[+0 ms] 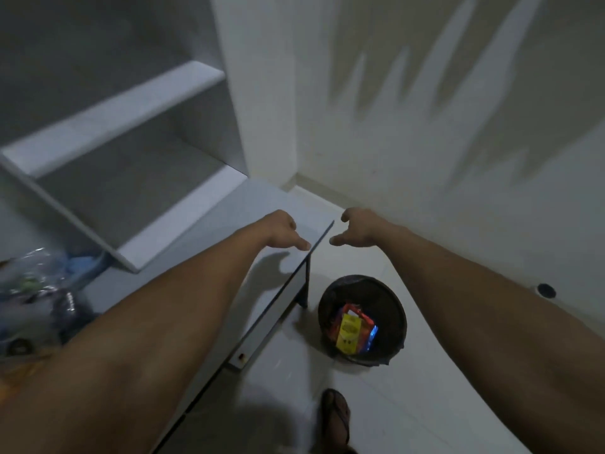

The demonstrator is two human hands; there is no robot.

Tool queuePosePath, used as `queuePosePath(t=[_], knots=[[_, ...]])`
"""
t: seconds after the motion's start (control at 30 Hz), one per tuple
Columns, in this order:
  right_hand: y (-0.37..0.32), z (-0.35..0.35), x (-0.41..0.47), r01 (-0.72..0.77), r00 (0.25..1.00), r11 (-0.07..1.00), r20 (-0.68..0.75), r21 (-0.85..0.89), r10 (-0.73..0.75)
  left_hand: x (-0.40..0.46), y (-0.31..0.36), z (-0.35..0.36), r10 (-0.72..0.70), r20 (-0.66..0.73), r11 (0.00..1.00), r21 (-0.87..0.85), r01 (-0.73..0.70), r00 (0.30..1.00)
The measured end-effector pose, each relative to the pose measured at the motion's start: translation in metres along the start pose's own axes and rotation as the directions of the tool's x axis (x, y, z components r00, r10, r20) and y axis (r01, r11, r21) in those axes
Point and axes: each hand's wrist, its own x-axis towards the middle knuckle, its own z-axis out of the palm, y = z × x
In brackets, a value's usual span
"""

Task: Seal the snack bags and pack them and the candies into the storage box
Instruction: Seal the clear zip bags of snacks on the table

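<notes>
- Both arms stretched forward over the far end of the desk [209,257]; neither hand carrying anything.
- Left hand [284,231] above the desk top near its edge, thumb stuck out, other fingers loosely curled, gripping nothing; its shadow lies on the surface below.
- Right hand [357,228] past the desk edge, over the floor [409,404], fingers loosely bent and apart, empty; contact with anything not evident.
- Likely purpose of the reach: unclear; no task item lies near either hand.
- Black bin [362,319] standing on the floor just beside the desk leg, holding red, yellow and blue wrappers [352,329]; judged discarded packaging, though contents cannot be confirmed.
- Clear plastic bags [36,290] at the left frame edge on the desk, blurred and cut off; probably the snack bags, sealed or not cannot be told.
- Storage box and candies: not identifiable in view.
- White shelf unit [124,126] standing on the desk, its visible compartments bare.
- Sandalled foot [335,417] at the bottom edge, partly cropped.
</notes>
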Motion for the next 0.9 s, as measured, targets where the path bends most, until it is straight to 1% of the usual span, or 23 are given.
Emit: queuePosePath(t=[0.3,0.5,0.7,0.8,0.9], knots=[[-0.122,-0.014,-0.048,0.158,0.987,0.979,0.018,-0.129,-0.157,-0.105,-0.065,-0.068,-0.027,-0.122,1.000,0.012,0.029,0.992],[-0.210,-0.007,-0.075,0.287,0.958,0.939,0.044,-0.188,-0.284,-0.174,-0.125,-0.106,-0.091,-0.190,0.996,0.002,0.093,0.978],[-0.288,0.009,-0.100,0.396,0.918,0.886,0.138,-0.240,-0.372,-0.238,-0.184,-0.124,-0.164,-0.261,0.986,-0.009,0.167,0.951],[-0.324,0.022,-0.111,0.454,0.890,0.848,0.187,-0.273,-0.416,-0.266,-0.215,-0.129,-0.218,-0.278,0.976,-0.067,0.207,0.936],[-0.355,0.033,-0.118,0.489,0.871,0.820,0.223,-0.296,-0.438,-0.290,-0.239,-0.131,-0.241,-0.302,0.969,-0.119,0.215,0.922]])
